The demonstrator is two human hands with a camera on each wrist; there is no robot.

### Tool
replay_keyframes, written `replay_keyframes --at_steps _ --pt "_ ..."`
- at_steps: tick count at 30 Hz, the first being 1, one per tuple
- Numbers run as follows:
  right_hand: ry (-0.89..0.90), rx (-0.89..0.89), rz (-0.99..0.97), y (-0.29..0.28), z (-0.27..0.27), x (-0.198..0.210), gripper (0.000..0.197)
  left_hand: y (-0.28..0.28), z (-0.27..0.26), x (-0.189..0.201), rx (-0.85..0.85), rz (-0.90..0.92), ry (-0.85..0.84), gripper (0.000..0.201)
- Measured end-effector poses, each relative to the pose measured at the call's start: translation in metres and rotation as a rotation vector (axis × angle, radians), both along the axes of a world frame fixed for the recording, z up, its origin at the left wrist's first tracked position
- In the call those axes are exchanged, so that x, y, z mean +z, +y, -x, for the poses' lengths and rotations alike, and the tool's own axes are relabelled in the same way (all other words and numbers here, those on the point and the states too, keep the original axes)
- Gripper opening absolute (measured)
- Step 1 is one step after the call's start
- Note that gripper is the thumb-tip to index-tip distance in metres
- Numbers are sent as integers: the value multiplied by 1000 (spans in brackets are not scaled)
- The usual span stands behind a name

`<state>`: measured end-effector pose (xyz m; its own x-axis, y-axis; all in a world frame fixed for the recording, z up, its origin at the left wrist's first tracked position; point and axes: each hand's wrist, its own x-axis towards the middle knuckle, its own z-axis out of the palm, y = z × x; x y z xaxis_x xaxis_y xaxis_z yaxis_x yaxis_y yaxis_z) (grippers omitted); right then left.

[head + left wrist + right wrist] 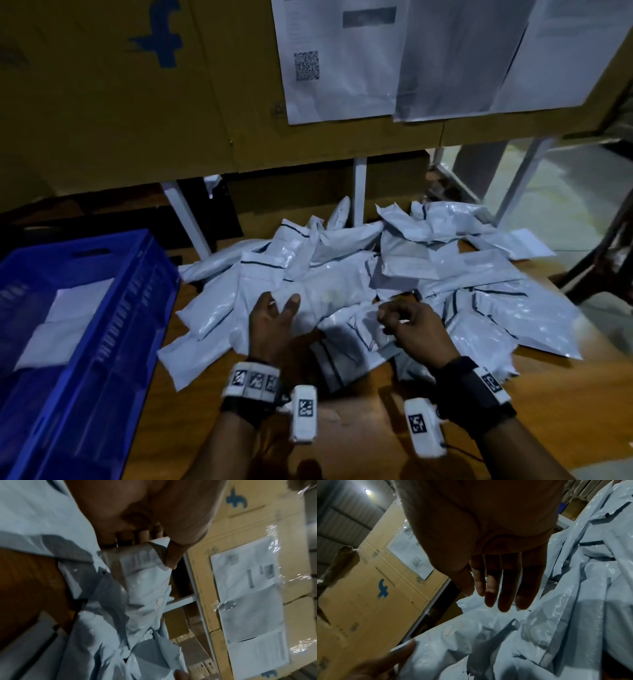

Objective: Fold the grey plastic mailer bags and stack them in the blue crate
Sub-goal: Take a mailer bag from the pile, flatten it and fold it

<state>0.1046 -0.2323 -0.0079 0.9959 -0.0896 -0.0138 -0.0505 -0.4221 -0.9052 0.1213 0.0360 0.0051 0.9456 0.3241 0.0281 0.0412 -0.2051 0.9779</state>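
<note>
Many grey mailer bags lie heaped on the wooden table. My left hand grips the near-left end of one crumpled mailer bag on the pile, thumb on top. The left wrist view shows the thumb pinching that bag against curled fingers. My right hand hovers just right of it and holds nothing. Its fingers hang nearly straight above the bag. The blue crate stands at the left with folded bags lying flat inside.
Large cardboard boxes with taped paper sheets rise behind the pile on a white metal rack. Bare wooden table shows between the crate and the pile and in front of my wrists. The table's right edge drops to the floor.
</note>
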Motion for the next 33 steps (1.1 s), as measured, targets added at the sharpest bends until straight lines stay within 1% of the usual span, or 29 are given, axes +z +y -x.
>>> replay_keyframes --at_steps 1,2,4,5,6,7,8,9,10,11,12,14,15,17,18,19,21,23,25,27,29,31,33 --pt "-15 0 -3 -2 4 -2 18 7 14 5 20 11 -32 26" --pt "-31 2 -3 -3 9 -3 25 15 29 8 50 25 -51 17" --pt "-24 30 -69 1 22 -4 41 26 62 12 80 64 -49 5" --pt "9 56 -132 6 29 -3 48 31 78 9 87 120 -20 6" --pt "44 85 -192 12 36 -1 52 35 94 5 97 192 18 12" --pt "75 114 -253 17 43 -1 51 36 109 1 99 247 47 20" --pt "107 135 -313 21 50 -4 46 37 121 -7 105 258 78 28" --pt "141 150 -362 24 58 -7 39 36 133 -15 110 244 114 31" --pt "159 159 -378 25 65 -16 35 35 143 -23 142 222 162 27" --pt "163 163 -354 22 72 -27 34 33 152 -30 169 210 192 16" --pt "163 169 -308 17 79 -40 33 34 160 -39 171 182 213 6" --pt "157 164 -203 8 93 -63 33 35 172 -56 148 121 224 5" --pt "143 135 -139 5 101 -71 32 36 176 -65 126 93 223 11" --pt "109 58 -25 4 115 -81 28 40 182 -85 93 7 228 33" --pt "116 33 -3 5 123 -85 28 41 185 -95 90 -40 256 42" --pt "131 22 8 7 131 -90 28 41 189 -102 69 -87 297 45" --pt "141 -4 46 10 145 -99 30 42 194 -112 29 -182 362 43" --pt "114 -56 81 13 154 -103 33 44 197 -112 35 -249 379 46" --pt "77 -89 149 18 158 -98 37 44 201 -104 39 -348 369 52" --pt "26 -112 204 24 155 -91 40 43 202 -97 36 -505 313 60" --pt "-12 -155 217 29 148 -86 38 41 201 -94 0 -663 197 67" --pt "-71 -168 301 33 146 -86 36 36 198 -94 -110 -792 95 71" --pt "-152 -121 421 35 149 -90 39 27 196 -92 -255 -882 12 68"
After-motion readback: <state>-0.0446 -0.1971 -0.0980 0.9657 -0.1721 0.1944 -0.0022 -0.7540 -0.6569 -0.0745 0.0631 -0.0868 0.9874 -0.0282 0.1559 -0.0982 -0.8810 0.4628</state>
